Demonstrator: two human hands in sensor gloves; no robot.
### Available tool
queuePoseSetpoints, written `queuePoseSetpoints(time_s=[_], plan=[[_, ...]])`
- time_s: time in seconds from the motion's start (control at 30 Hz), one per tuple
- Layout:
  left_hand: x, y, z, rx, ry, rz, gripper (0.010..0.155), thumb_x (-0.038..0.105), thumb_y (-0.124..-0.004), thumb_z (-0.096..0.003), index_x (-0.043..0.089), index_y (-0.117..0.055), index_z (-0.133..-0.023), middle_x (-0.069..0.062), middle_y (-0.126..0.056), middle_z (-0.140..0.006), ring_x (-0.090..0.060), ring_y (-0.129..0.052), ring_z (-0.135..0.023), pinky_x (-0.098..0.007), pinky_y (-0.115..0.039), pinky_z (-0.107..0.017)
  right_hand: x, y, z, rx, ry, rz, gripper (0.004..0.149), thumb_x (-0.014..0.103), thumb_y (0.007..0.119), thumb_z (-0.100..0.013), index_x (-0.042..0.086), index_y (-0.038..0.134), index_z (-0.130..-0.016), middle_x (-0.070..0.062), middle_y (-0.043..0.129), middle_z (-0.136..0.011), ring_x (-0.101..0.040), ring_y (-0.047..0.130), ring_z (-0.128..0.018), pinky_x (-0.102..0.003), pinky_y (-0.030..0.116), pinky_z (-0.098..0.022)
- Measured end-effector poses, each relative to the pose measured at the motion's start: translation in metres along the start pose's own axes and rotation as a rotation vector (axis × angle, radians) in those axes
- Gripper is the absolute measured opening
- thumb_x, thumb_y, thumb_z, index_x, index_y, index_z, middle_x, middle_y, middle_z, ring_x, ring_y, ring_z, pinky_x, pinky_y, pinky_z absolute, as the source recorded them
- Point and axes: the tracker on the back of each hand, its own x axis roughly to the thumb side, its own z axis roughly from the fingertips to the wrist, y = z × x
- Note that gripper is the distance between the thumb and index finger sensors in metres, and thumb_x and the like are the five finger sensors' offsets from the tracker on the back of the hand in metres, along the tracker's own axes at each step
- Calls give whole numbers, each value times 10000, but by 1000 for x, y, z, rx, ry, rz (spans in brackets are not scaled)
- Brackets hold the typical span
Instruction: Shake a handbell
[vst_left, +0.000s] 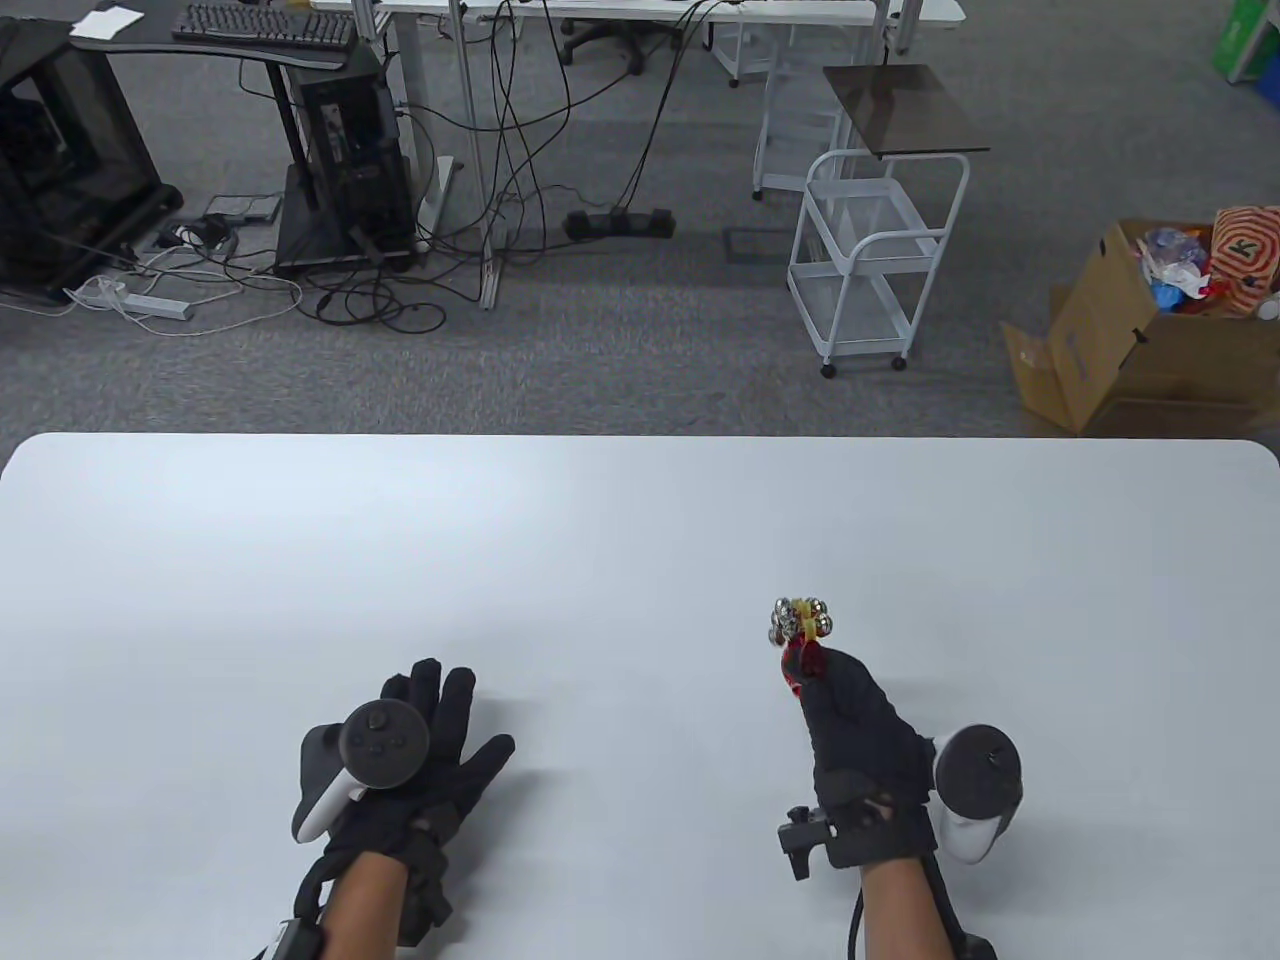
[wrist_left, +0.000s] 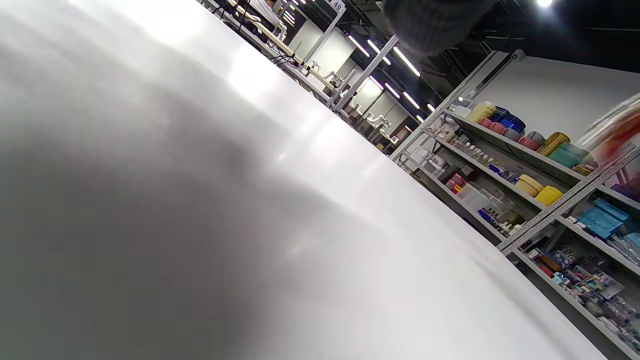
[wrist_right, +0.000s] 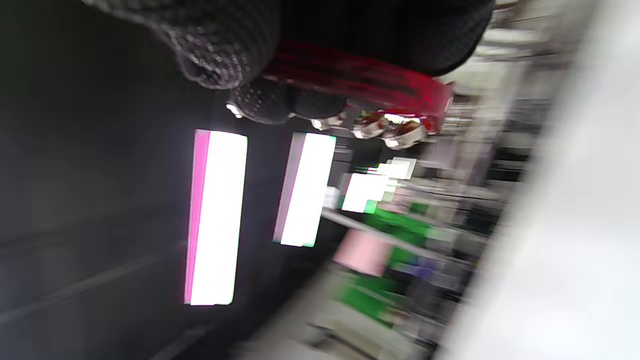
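You are holding the handbell (vst_left: 800, 640), a red strap-like handle topped with a cluster of small silver jingle bells on a yellow band, in your right hand (vst_left: 860, 760). The gloved fingers are wrapping closed around the red handle, and the bells are standing clear just beyond your fingertips, raised above the white table (vst_left: 640, 520). In the right wrist view the red handle (wrist_right: 360, 75) is running under your curled fingers (wrist_right: 225, 45) with the silver bells hanging free below it, and the blur there suggests the hand is moving.

Keep gripping the handle only, so no finger is damping the bells. Shake from the wrist in short, crisp flicks, and stay high enough that the bells are not striking the table.

Your left hand (vst_left: 410, 770) is lying flat on the table, well apart to the left, fingers spread and gripping nothing. Leave it resting there, out of the bell's swing.

Farther off, past the table's far edge, a white wire cart (vst_left: 870, 260) is standing on the grey carpet.
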Motion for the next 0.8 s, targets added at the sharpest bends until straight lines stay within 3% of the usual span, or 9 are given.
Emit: queuePoseSetpoints(time_s=[0.1,0.17,0.27,0.33,0.53,0.8], plan=[[3,2,0,12,-10,-26,866,589,-614,-599,186,-127,-1191,-171,72,-1188,-509,119,-1028,-716,-34,-668,44,-5,4,-34,-167,-9,457,303,731,-478,167,832,-903,-34,807,-969,-339,776,-949,-526,670,-696],[3,1,0,10,-13,-22,867,588,-616,-598,185,-130,-1192,-171,70,-1190,-509,117,-1029,-715,-35,-669,27,-7,2,-32,-91,63,457,307,727,-479,168,832,-901,-29,809,-966,-343,778,-945,-522,675,-693],[3,-4,-2,-21,-10,-14,866,589,-614,-598,186,-130,-1191,-173,71,-1189,-511,116,-1029,-715,-38,-672,-76,-6,10,99,354,166,461,284,732,-483,99,840,-892,-94,813,-946,-400,778,-908,-546,673,-657],[3,-6,-3,-32,-10,-15,865,588,-615,-598,187,-129,-1191,-173,70,-1189,-512,116,-1028,-716,-42,-673,-104,-7,21,72,500,135,463,264,751,-476,60,861,-877,-141,845,-906,-436,804,-862,-570,673,-633],[4,-4,-4,-26,-15,-37,867,589,-614,-598,186,-128,-1192,-173,70,-1190,-511,117,-1029,-716,-42,-674,-96,-5,15,71,442,80,467,278,742,-481,73,848,-887,-120,837,-921,-414,800,-879,-555,680,-641],[8,-6,-4,-33,-21,-44,865,588,-615,-598,187,-130,-1191,-174,69,-1190,-510,115,-1029,-716,-41,-674,-101,-5,18,79,485,121,464,279,745,-482,74,852,-884,-123,840,-917,-418,804,-873,-557,683,-635]])
